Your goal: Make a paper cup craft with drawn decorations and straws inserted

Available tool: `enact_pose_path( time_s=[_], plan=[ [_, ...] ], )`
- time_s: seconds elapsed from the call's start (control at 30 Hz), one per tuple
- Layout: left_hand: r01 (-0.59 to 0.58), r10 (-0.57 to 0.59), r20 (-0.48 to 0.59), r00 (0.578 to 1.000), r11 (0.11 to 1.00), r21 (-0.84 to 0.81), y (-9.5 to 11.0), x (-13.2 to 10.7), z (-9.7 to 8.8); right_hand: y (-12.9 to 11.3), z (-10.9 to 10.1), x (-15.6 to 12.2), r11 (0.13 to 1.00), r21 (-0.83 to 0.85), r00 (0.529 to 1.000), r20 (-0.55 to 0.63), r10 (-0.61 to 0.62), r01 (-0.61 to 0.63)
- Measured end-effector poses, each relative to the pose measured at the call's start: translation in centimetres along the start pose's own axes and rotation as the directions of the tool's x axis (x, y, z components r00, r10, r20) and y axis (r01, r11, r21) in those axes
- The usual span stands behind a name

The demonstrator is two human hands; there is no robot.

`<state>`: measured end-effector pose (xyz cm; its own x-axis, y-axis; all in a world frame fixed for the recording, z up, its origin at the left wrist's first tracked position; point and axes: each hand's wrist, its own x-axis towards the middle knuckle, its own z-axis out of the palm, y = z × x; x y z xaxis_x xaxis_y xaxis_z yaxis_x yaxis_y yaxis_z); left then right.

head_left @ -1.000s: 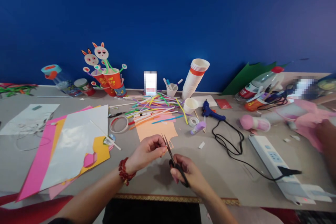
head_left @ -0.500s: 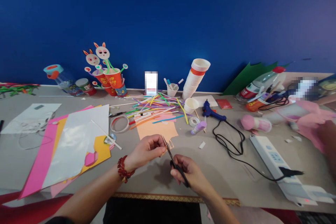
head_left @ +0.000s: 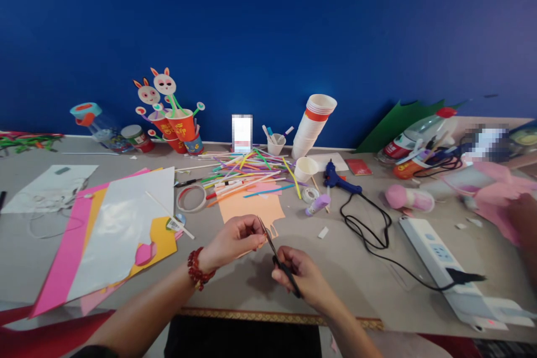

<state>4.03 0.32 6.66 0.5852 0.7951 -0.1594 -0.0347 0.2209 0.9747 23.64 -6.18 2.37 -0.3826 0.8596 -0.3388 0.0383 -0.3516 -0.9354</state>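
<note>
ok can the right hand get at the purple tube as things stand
Probably not right away: the right hand holds the scissors, though only a small white piece lies between it and the purple tube.

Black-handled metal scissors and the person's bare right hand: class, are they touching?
Touching. The head view shows it plainly: the right hand is curled around the black-handled metal scissors, gripping them at their handles.

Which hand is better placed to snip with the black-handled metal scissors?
Probably the right hand: it grips the scissors by the handles, with the blades beside the fingertips of the left hand. The left looks pinched closed, its contents too hidden to name.
</note>
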Motion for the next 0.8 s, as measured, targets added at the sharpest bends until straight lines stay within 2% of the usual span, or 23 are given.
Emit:
enact_pose_path(
  time_s=[0.4, 0.63, 0.8],
  plan=[
    [0.004, -0.004, -0.017, 1.0, 0.999, -0.035, 0.18, -0.03, 0.05, 0.1, -0.03, 0.17, 0.999, -0.031, 1.0, -0.018, -0.006, 0.006],
    [0.012, -0.013, -0.047, 0.999, 1.0, -0.026, 0.52, -0.23, 0.04, -0.13, -0.15, 0.24, 1.0, -0.017, 0.998, -0.067, 0.007, -0.008],
    [-0.054, 0.054, -0.103, 0.993, 0.999, 0.002, 0.35, -0.16, -0.25, -0.46, -0.07, 0.21, 0.999, 0.033, 0.998, -0.05, 0.029, -0.027]
  ],
)
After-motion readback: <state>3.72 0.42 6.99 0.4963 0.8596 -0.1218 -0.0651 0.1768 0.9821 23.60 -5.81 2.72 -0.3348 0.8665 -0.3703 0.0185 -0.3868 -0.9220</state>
